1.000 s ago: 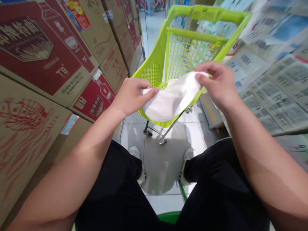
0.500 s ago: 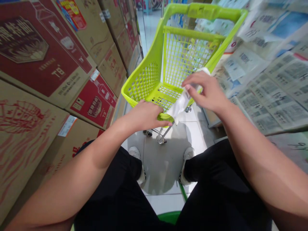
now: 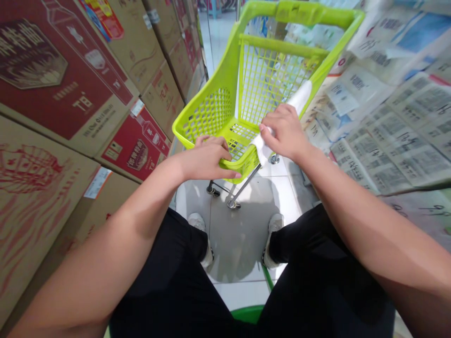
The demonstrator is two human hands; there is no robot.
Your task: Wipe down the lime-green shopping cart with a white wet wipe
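Note:
A lime-green plastic shopping cart stands on the tiled floor in front of my knees. My left hand grips the cart's near rim. My right hand holds a bunched white cloth and presses it against the rim at the cart's right side. One end of the cloth sticks out above my hand, the other below my fingers.
Stacked cardboard boxes with red printing line the left. Newspaper sheets cover the surface on the right. I am seated, black trousers and white shoes below; a green stool edge shows between my legs. A narrow aisle runs ahead.
Both hands held the cloth spread out a second ago. My left hand let go and took the cart's rim; my right hand bunched the cloth and brought it down onto the rim.

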